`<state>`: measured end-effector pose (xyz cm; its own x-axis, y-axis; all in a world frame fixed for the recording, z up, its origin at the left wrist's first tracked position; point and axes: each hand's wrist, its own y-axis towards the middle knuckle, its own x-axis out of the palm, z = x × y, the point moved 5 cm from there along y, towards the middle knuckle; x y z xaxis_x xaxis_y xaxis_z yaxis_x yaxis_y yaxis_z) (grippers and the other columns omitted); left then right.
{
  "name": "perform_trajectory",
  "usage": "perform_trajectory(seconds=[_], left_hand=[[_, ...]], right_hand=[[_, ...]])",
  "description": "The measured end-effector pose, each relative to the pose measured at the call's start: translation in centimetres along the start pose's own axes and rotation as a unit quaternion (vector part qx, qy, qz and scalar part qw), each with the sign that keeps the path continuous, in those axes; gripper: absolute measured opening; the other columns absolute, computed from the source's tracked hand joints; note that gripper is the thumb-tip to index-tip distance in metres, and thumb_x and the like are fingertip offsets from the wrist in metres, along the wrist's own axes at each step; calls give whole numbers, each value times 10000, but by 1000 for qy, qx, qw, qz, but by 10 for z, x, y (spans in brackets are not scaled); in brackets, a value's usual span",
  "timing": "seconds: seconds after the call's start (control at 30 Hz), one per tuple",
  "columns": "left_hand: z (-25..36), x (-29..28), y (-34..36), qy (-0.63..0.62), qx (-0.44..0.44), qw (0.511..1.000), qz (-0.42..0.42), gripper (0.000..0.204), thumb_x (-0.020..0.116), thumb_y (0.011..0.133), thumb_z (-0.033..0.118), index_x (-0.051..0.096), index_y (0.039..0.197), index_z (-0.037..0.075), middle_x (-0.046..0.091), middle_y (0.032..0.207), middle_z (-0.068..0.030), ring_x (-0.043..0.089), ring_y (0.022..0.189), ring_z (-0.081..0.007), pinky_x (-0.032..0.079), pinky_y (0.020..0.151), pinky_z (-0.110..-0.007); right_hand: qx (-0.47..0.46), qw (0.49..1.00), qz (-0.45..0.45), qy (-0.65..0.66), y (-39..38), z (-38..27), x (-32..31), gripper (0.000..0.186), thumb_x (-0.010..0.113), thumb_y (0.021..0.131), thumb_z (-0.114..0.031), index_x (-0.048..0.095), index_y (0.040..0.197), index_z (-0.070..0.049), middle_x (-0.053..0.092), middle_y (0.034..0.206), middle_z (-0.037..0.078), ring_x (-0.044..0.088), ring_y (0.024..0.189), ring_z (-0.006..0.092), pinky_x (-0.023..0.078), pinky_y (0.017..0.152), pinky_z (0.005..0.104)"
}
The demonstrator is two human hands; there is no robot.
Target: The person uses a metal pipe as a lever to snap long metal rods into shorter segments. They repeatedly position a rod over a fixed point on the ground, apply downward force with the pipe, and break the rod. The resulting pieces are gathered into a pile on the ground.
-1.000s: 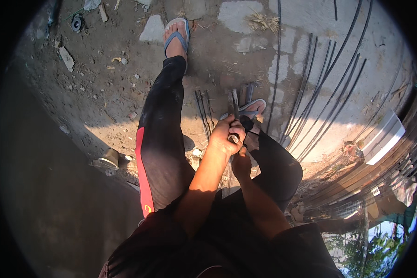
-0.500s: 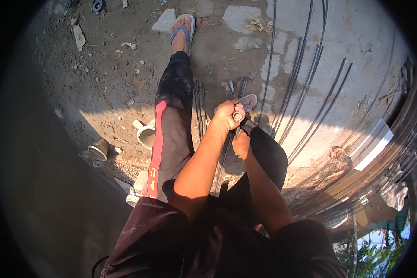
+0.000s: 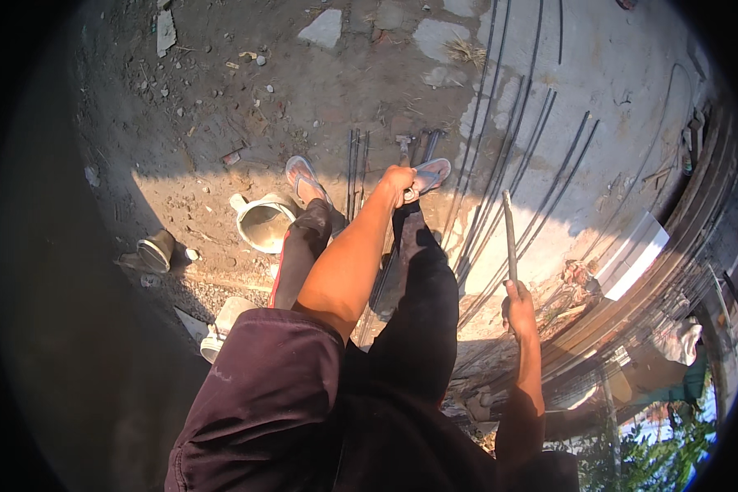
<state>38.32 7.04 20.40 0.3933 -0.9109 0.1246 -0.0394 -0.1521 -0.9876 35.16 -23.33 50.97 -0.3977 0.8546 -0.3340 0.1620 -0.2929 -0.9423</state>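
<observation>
Out in front of me, my left hand (image 3: 397, 177) is closed round a handle with a round end (image 3: 410, 195) facing up. A T-shaped metal piece (image 3: 403, 142) shows just beyond that hand; I cannot tell whether it belongs to the same tool. Off to the right, my right hand (image 3: 520, 310) grips the lower end of a short brownish rod (image 3: 510, 238), which points away from me. Long dark steel bars (image 3: 504, 152) lie on the ground between and beyond the hands. Shorter bars (image 3: 353, 168) lie by my feet.
At the left stand a pale bucket (image 3: 264, 225) with a handle, a smaller tipped container (image 3: 157, 251) and another pale vessel (image 3: 225, 326). A white panel (image 3: 635, 256) leans near stacked long strips (image 3: 681, 238) at the right. Stones and rubble dot the soil.
My right hand has come away from the left and swung right with the rod. My left foot has drawn back beside the bucket. My left hand keeps its grip near my right foot.
</observation>
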Motion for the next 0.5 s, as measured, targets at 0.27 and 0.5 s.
perform_trajectory(seconds=[0.27, 0.5], left_hand=[[-35, -113, -76, -36, 76, 981, -177, 492, 588, 1047, 232, 482, 1526, 183, 663, 1088, -46, 595, 695, -96, 456, 523, -202], [-16, -150, -76, -106, 385, 908, -127, 609, 775, 932, 150, 498, 1474, 119, 643, 1207, -69, 669, 968, -153, 551, 837, -302]], right_hand=[[-228, 944, 17, -237, 10, -14, 170, 361, 585, 1038, -271, 585, 1259, 16, 700, 968, 310, 659, 955, 529, 514, 803, 552], [-219, 778, -59, -585, 142, -67, 250, 468, 517, 1053, -295, 459, 1454, -62, 715, 964, 301, 689, 965, 493, 532, 841, 586]])
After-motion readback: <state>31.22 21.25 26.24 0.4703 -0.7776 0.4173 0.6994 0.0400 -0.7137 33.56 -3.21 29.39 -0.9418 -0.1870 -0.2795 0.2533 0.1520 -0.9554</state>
